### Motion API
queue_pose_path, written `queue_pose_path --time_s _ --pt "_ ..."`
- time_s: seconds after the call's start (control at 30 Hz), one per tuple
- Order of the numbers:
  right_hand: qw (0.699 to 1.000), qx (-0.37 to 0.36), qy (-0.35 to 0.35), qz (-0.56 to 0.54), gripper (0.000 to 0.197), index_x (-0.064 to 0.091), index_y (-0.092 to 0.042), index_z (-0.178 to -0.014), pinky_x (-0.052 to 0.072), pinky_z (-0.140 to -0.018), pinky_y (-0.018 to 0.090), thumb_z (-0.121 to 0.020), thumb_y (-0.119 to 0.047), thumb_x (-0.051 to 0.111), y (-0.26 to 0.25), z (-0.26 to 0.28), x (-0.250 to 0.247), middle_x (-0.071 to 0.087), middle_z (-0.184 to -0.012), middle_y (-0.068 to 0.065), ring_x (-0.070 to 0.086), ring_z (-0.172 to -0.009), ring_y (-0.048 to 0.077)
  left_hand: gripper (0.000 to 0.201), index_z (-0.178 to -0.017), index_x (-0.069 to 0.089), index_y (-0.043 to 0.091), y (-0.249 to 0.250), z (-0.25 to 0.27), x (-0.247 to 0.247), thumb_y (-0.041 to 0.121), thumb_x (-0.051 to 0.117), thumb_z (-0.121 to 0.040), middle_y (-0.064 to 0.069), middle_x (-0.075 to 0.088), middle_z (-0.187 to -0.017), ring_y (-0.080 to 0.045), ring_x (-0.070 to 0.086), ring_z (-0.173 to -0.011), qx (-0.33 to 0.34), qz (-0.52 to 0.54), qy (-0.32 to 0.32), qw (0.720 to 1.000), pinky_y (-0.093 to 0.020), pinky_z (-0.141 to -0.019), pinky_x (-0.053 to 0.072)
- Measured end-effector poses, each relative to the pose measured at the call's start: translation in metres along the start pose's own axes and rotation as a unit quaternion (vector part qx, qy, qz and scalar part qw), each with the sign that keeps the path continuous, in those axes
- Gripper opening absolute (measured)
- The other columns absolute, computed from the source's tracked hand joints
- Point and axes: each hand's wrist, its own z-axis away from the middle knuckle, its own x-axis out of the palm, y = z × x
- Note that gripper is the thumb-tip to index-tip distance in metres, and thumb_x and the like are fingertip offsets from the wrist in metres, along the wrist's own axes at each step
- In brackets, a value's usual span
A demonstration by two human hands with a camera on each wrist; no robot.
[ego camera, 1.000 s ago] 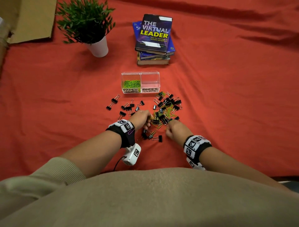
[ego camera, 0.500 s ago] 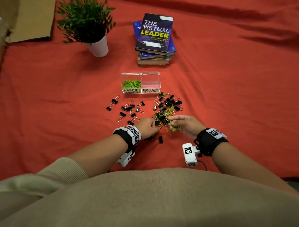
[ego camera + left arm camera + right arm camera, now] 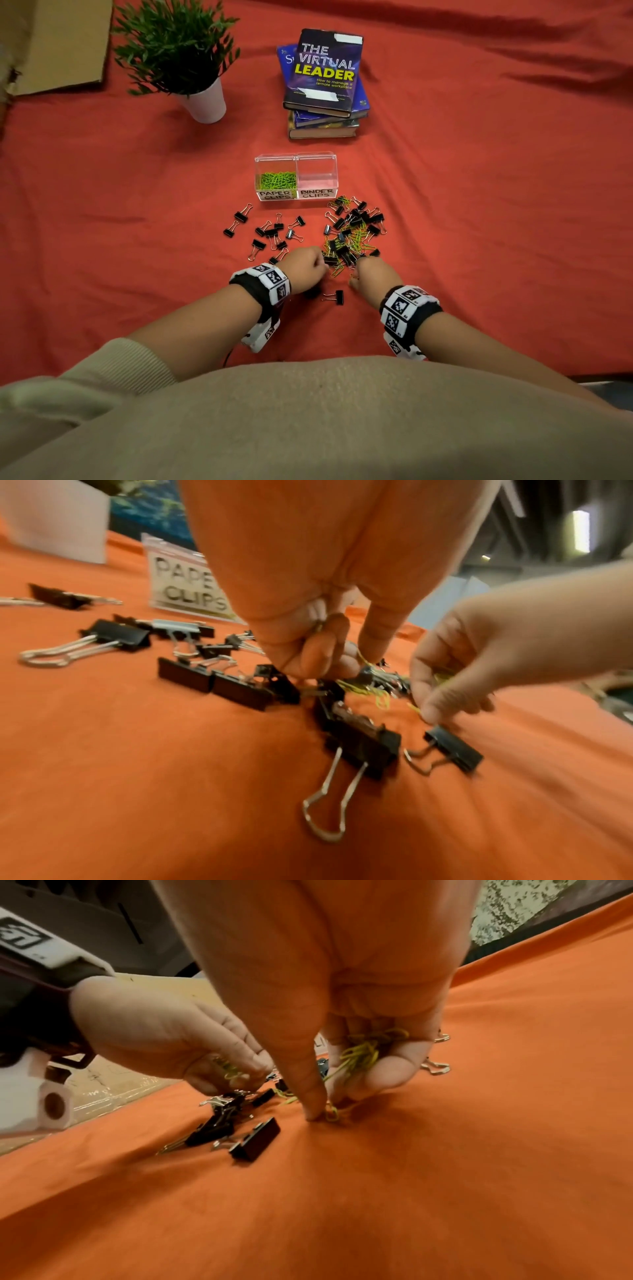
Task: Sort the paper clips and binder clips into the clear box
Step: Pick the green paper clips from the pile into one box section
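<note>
The clear box (image 3: 296, 161) stands mid-cloth; its left compartment holds green paper clips (image 3: 276, 180), and the right one, labelled for binder clips, has nothing in it. A mixed pile (image 3: 352, 233) of black binder clips and green paper clips lies in front of it. My left hand (image 3: 317, 270) is at the pile's near left edge, its curled fingers (image 3: 318, 653) pinching green paper clips. My right hand (image 3: 358, 274) is at the near right edge. It grips a bunch of paper clips (image 3: 363, 1053) while thumb and forefinger pinch one more (image 3: 331, 1114) on the cloth.
Loose binder clips (image 3: 270, 233) lie scattered left of the pile, and one binder clip (image 3: 337, 296) lies between my wrists. A potted plant (image 3: 205, 102), a stack of books (image 3: 325, 85) and a piece of cardboard (image 3: 58, 44) sit further back on the red cloth.
My right hand, turned palm-up half a second ago, has rolled back palm-down onto the pile's near edge. The left hand has stayed in place.
</note>
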Motion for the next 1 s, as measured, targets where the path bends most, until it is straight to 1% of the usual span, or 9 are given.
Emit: queue_pose_path --time_s 0.13,0.27,0.37,0.43,0.53,0.63,0.73,0.83,1.0 --pt "1.000 -0.008 0.001 0.012 0.025 0.055 0.002 -0.110 0.047 -0.088 0.040 -0.090 -0.008 0.044 -0.003 0.002 0.007 0.056 -0.118 0.019 0.056 -0.107 0.035 0.011 -0.086 0.056 0.017 -0.012 -0.005 -0.014 0.019 0.050 -0.094 0.003 0.061 -0.071 -0.008 0.051 -0.061 -0.042 0.115 0.013 0.992 -0.024 -0.063 0.040" --pt "0.999 -0.027 0.036 0.005 0.026 0.053 0.002 -0.113 0.045 -0.092 0.041 -0.090 -0.006 0.044 -0.001 0.006 0.013 0.054 -0.120 0.019 0.053 -0.110 0.034 0.024 -0.084 0.057 0.019 -0.022 -0.007 -0.019 0.008 0.038 -0.094 0.003 0.050 -0.062 -0.011 0.036 -0.045 -0.072 0.211 0.011 0.975 -0.022 -0.046 0.028" --pt "0.998 -0.022 0.050 -0.007 0.028 0.051 0.001 -0.117 0.044 -0.097 0.039 -0.092 -0.012 0.047 0.004 0.009 0.016 0.052 -0.123 0.018 0.051 -0.114 0.031 0.031 -0.081 0.059 0.020 -0.021 -0.008 -0.017 0.011 0.034 -0.096 0.003 0.043 -0.056 -0.012 0.031 -0.043 -0.089 0.222 0.034 0.970 -0.021 -0.043 0.024" --pt "0.998 -0.017 0.056 -0.012 0.028 0.051 0.001 -0.116 0.044 -0.095 0.039 -0.093 -0.014 0.048 0.004 0.010 0.017 0.052 -0.123 0.018 0.052 -0.113 0.031 0.027 -0.086 0.062 0.012 -0.015 -0.007 -0.015 0.014 0.037 -0.096 -0.003 0.055 -0.062 -0.013 0.041 -0.047 -0.071 0.167 0.051 0.982 -0.022 -0.045 0.030" --pt "0.998 0.007 0.049 -0.031 0.023 0.054 0.002 -0.109 0.046 -0.086 0.038 -0.091 -0.011 0.047 -0.002 0.011 0.017 0.057 -0.115 0.019 0.057 -0.105 0.034 0.018 -0.093 0.063 0.012 -0.009 -0.006 -0.007 0.023 0.049 -0.093 -0.008 0.068 -0.086 -0.022 0.062 -0.073 0.010 0.005 0.043 0.999 -0.028 -0.062 0.045" --pt "0.998 0.010 0.034 -0.060 0.018 0.057 0.001 -0.100 0.047 -0.080 0.036 -0.089 -0.010 0.048 -0.007 0.011 0.015 0.061 -0.107 0.020 0.060 -0.099 0.034 0.017 -0.104 0.061 0.019 -0.007 -0.007 0.000 0.026 0.053 -0.091 -0.004 0.067 -0.102 -0.025 0.063 -0.095 0.058 -0.131 0.036 0.989 -0.033 -0.076 0.050" --pt "0.993 -0.004 0.001 -0.122 0.012 0.059 -0.007 -0.081 0.049 -0.071 0.033 -0.088 -0.013 0.051 -0.003 0.010 0.010 0.067 -0.085 0.013 0.063 -0.080 0.026 0.020 -0.109 0.059 0.021 -0.007 -0.011 0.002 0.025 0.052 -0.091 -0.004 0.063 -0.113 -0.026 0.061 -0.102 0.072 -0.183 0.045 0.980 -0.038 -0.082 0.052" --pt "0.952 -0.001 -0.067 -0.300 0.019 0.060 -0.014 -0.069 0.046 -0.056 0.023 -0.087 -0.015 0.063 0.005 0.008 -0.007 0.061 -0.064 0.001 0.055 -0.056 0.013 0.020 -0.109 0.058 0.017 -0.006 -0.014 0.002 0.024 0.049 -0.092 -0.007 0.062 -0.111 -0.029 0.062 -0.100 0.086 -0.218 0.038 0.972 -0.041 -0.080 0.053" --pt "0.802 0.025 -0.125 -0.584 0.006 0.063 -0.005 -0.081 0.050 -0.055 0.019 -0.087 -0.007 0.063 0.007 -0.004 -0.047 0.060 -0.068 0.005 0.055 -0.061 0.014 0.017 -0.102 0.053 0.010 -0.011 -0.010 -0.001 0.021 0.045 -0.091 -0.011 0.059 -0.104 -0.031 0.059 -0.092 0.099 -0.167 0.035 0.980 -0.040 -0.077 0.051"
